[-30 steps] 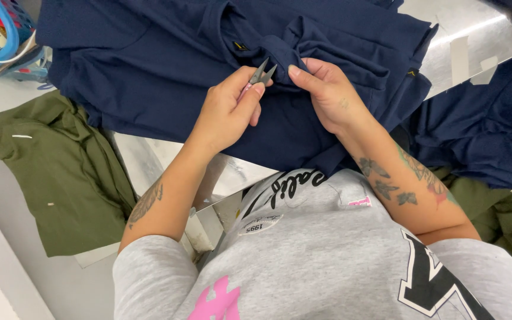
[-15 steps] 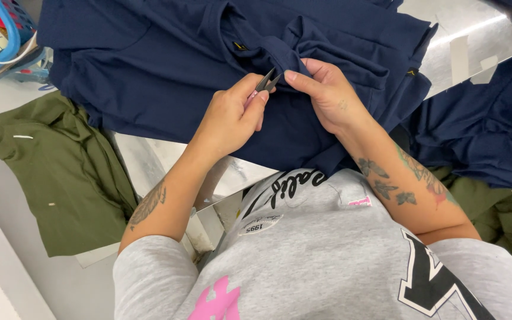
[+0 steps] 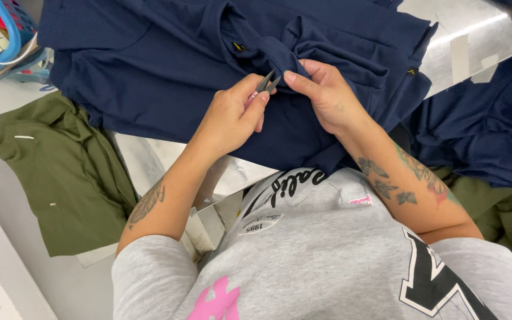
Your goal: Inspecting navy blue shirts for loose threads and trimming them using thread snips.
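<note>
A navy blue knit garment (image 3: 167, 77), soft and matte with a ribbed collar band, lies spread and rumpled over a shiny metal table (image 3: 475, 41). The left hand (image 3: 232, 118) is clenched around a small pair of grey metal thread snips (image 3: 266, 83), thumb pressed along the handle, the two slim pointed blades sticking out past the fingertips and aimed at a raised fold of the navy cloth. The right hand (image 3: 327, 98) pinches that same fold, its grip closed on the fabric just beside the blade tips, so the snips sit between the two hands, near touching the cloth. An olive green woven garment (image 3: 60, 172) hangs limp off the table's left edge, and another dark blue garment (image 3: 481, 130) lies bunched at the right. A blue plastic basket (image 3: 1, 41) stands at the far left corner.
</note>
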